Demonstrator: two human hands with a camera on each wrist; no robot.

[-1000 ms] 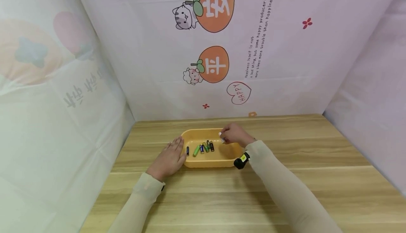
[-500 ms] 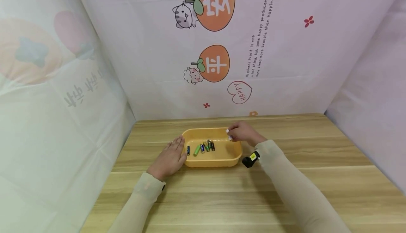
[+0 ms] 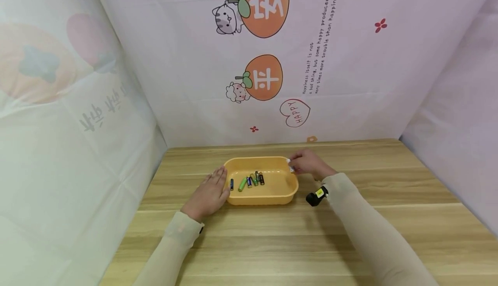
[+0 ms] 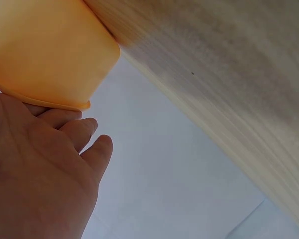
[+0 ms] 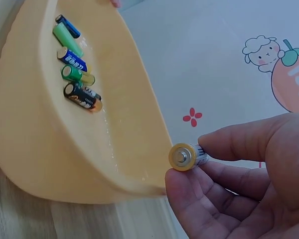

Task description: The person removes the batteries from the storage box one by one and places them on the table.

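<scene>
A white battery with a gold-coloured end is pinched between the thumb and fingers of my right hand, at the right rim of a yellow plastic tray. My left hand rests against the tray's left end, its fingers extended over the rim; the left wrist view shows the palm below the tray wall. Inside the tray lie several batteries: a dark blue one far left, a light green one, a blue one, a green and gold one and a black one.
The tray stands on a wood-grain table. A white printed cloth wall rises behind the table, with more cloth on the left and right sides. A black wrist camera hangs from the right sleeve.
My right hand has moved right with the white battery, from above the tray's inside to its right rim. The left hand and the batteries in the tray stay put.
</scene>
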